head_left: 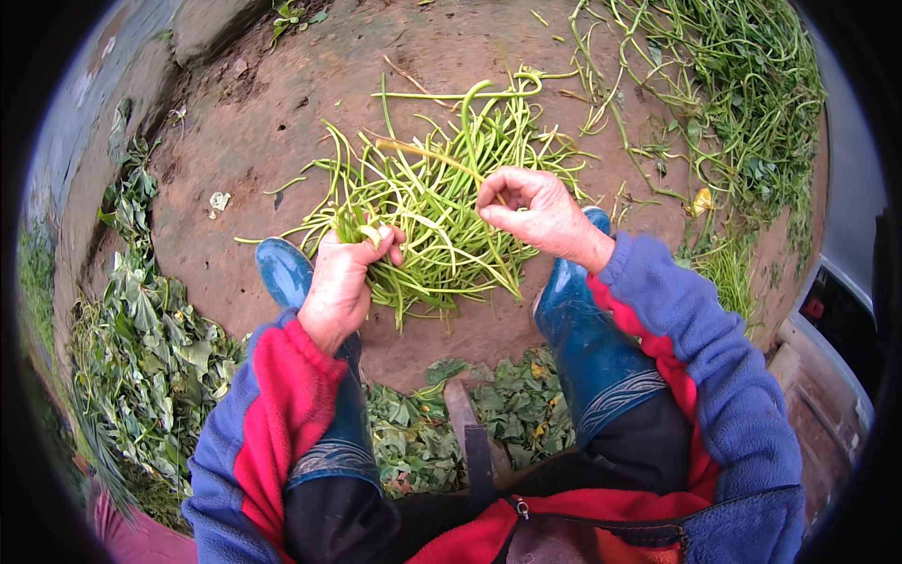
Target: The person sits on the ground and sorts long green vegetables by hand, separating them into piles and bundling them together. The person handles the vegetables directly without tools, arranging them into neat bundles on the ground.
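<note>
My left hand (pixel 337 285) is closed around a small bunch of green leaf stems (pixel 347 227), whose cut ends stick out past the thumb. Between thumb and forefinger, my right hand (pixel 532 211) pinches one thin yellowish-brown stem (pixel 430 155) that points up and to the left. Both hands are over a loose pile of light green stems (pixel 444 233) on the bare earth ground (pixel 232 162). The pile lies in front of and between my blue rubber boots (pixel 588 345). Fingers cover part of the held bunch.
A tangled heap of green vines (pixel 754 106) spreads at the right, with shorter stems (pixel 726 282) nearer me. Stripped leaves (pixel 162 345) lie at the left, and more leaves (pixel 416 426) between my legs around a wooden piece (pixel 461 409). Stone blocks (pixel 211 32) edge the upper left.
</note>
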Demonstrator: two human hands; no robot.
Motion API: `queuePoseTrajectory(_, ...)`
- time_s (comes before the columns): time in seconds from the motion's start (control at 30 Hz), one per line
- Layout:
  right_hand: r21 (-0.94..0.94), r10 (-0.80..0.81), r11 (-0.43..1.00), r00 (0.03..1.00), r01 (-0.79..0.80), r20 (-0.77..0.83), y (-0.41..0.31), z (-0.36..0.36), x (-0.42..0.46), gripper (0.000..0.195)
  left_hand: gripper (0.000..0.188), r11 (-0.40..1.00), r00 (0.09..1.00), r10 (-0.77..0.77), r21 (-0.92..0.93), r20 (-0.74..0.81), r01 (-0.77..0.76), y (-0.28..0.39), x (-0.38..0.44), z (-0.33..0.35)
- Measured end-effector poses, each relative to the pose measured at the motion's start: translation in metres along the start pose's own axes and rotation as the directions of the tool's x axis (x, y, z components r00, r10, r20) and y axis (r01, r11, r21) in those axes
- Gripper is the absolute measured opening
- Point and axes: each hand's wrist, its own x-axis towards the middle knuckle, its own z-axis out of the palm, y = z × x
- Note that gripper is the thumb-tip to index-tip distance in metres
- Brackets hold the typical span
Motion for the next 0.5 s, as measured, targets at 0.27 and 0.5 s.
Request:
queuePoseTrajectory(0.27, 0.34, 0.047, 0.919, 0.913, -0.198, 0.404, 0.001, 0.015, -0.017, 0.012, 0.03, 0.999, 0.998, -0.049, 0.015, 0.047, 0.048, 0.003, 0.004, 0.003)
queuePoseTrajectory(0.5, 0.171, 0.068, 0.965, 0.822, -0.198, 0.566, 0.007, 0.023, -0.022, 0.01, 0.025, 0.987, 0.992, -0.081, -0.132, 0.1, 0.094, 0.003, 0.006, -0.003)
